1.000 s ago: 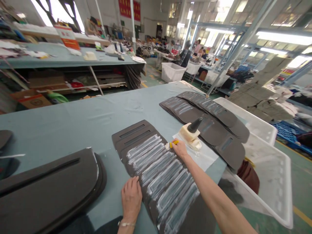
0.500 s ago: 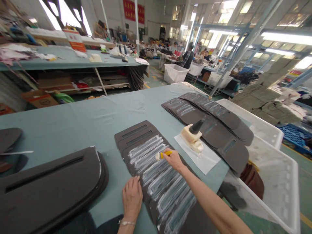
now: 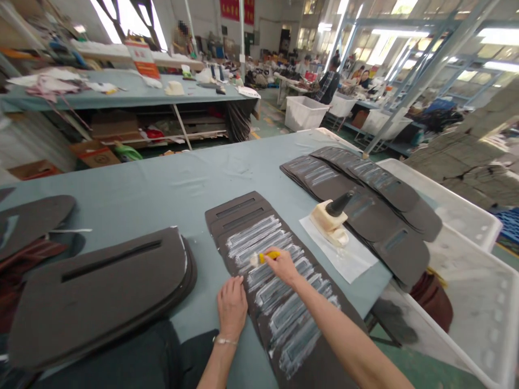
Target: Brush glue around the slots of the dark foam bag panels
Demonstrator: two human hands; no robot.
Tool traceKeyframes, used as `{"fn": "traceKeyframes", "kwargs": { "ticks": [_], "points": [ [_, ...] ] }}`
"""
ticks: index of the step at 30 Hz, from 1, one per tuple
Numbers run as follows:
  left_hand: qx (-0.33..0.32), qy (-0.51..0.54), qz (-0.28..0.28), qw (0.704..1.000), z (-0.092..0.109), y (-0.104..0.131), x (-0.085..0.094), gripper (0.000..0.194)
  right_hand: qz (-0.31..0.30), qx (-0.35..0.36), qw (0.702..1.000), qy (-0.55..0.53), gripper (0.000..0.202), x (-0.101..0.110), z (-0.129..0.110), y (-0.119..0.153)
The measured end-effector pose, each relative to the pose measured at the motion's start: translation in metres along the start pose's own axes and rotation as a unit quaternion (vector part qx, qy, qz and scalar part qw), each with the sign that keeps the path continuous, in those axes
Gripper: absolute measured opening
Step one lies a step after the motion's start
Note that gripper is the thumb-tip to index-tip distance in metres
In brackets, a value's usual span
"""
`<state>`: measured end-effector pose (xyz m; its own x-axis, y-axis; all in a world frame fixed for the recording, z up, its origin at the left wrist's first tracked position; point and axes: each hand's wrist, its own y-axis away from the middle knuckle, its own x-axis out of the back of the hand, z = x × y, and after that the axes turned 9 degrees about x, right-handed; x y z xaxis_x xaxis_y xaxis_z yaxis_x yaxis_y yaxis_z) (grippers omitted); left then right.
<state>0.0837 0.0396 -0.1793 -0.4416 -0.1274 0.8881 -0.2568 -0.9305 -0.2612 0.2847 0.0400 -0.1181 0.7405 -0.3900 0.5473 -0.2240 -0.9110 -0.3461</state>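
My right hand [image 3: 283, 266] grips a brush with a yellow handle [image 3: 270, 255], its pale bristles on a row of dark, overlapping slotted panels [image 3: 237, 209]. White, wet-looking streaks [image 3: 265, 286] run across the slots of these panels. At their left edge lies my left hand [image 3: 232, 303], fingers together and resting on the edge, with no object visible in it. A cream container with a black cone top [image 3: 330, 216] stands on a white sheet [image 3: 352, 265] to the right of the panels.
More dark panels [image 3: 365, 216] lie in rows at the table's right side. A stack of larger slotted panels [image 3: 117, 292] is on the left. White plastic bins [image 3: 478, 313] stand beyond the right edge. Another table [image 3: 141, 94] and seated people are farther back.
The brush and my right hand have moved down and left over the streaked panels. The view has turned slightly left, so more of the left side shows.
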Motion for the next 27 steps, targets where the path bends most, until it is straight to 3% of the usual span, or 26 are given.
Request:
{"fn": "traceKeyframes", "kwargs": {
  "ticks": [3,5,7,12,14,16,20,22,24,27],
  "points": [
    [0.009,0.013,-0.003,1.000,0.000,-0.002,0.001,0.028,0.106,-0.069,0.987,0.099,0.021,0.059,0.042,-0.014],
    [0.024,0.031,-0.008,0.999,0.001,-0.003,0.004,0.027,0.141,-0.078,0.977,0.142,0.023,0.084,0.053,-0.018],
    [0.043,0.054,-0.012,0.998,0.003,-0.002,0.009,0.026,0.137,-0.060,0.981,0.127,0.022,0.081,0.041,-0.013],
    [0.045,0.055,-0.024,0.997,0.015,0.016,0.021,0.027,-0.017,0.050,0.998,-0.016,0.017,0.005,-0.034,0.030],
    [0.015,0.037,-0.043,0.998,0.019,0.026,0.021,0.027,-0.058,0.060,0.996,-0.033,0.016,-0.012,-0.043,0.040],
    [0.004,0.024,-0.048,0.999,0.020,0.032,0.020,0.027,-0.061,0.040,0.997,-0.021,0.015,-0.003,-0.029,0.039],
    [0.006,0.016,-0.047,0.999,0.021,0.033,0.019,0.028,0.037,-0.056,0.996,0.064,0.019,0.070,0.029,0.023],
    [0.006,0.014,-0.050,0.999,0.021,0.032,0.019,0.028,0.098,-0.100,0.983,0.120,0.022,0.098,0.046,0.016],
    [0.011,0.010,-0.051,0.999,0.021,0.031,0.020,0.028,0.130,-0.101,0.977,0.138,0.023,0.102,0.042,0.016],
    [0.016,0.005,-0.049,0.999,0.020,0.031,0.019,0.028,0.081,-0.037,0.994,0.061,0.021,0.068,0.008,0.028]
  ]
}}
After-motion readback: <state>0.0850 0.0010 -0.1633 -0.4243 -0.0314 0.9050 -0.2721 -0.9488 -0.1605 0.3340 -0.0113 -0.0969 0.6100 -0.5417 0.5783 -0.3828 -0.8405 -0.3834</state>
